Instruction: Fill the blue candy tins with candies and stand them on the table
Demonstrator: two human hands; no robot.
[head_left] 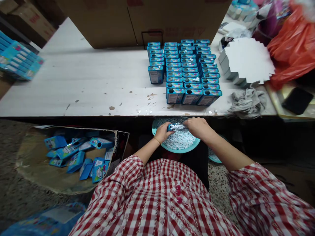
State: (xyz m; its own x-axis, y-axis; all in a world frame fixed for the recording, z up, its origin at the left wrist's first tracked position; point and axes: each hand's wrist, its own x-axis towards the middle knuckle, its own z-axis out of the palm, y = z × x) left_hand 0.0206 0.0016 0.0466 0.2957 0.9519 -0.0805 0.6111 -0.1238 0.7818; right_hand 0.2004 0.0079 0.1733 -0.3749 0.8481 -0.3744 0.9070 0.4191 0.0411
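My left hand (162, 131), closed, grips a small blue candy box (169, 127) tilted over the bowl. A heap of white candies (177, 126) lies at the box's mouth, between my two hands. On the other side my right hand (197, 127) is closed at the far end of this heap; what its fingers hold is hidden. Under both hands is a turquoise bowl (183, 151) full of white pellet-like candies (178, 140).
Rows of blue candy boxes (193, 95) stand upright on the white table (98, 82). A carton (31, 170) of loose blue boxes is at the left. White cardboard pieces (248, 59), a grey rag (249, 100) and an orange bag (292, 46) lie right; a large carton (147, 19) stands behind.
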